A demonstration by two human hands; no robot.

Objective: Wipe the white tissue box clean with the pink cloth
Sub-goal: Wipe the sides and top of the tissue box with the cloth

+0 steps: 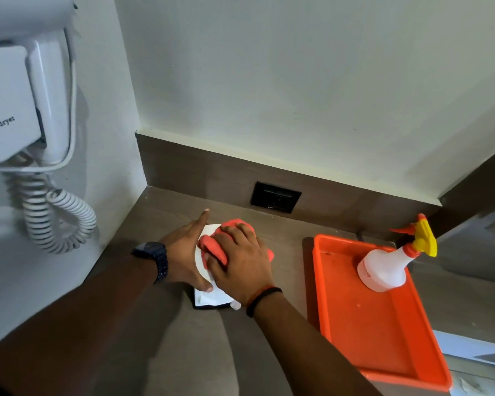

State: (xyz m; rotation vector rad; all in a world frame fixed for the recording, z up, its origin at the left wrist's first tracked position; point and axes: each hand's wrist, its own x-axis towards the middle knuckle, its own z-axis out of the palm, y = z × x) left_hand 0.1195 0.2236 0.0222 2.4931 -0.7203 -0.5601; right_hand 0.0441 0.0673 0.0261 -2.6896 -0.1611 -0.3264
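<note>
The white tissue box (210,295) stands on the brown counter, mostly covered by both hands. My left hand (186,252) grips its left side, thumb at the near edge and index finger stretched past the far edge. On the box's top lies the bunched pink cloth (212,248), and my right hand (240,264) presses down on it with curled fingers. A bit of white tissue pokes out near my right wrist. The right side of the box is hidden.
An orange tray (369,338) lies to the right, holding a white spray bottle (386,267) with a yellow and red trigger. A black socket (275,197) sits in the back panel. A wall-mounted hair dryer (26,104) with a coiled cord (60,221) hangs at left.
</note>
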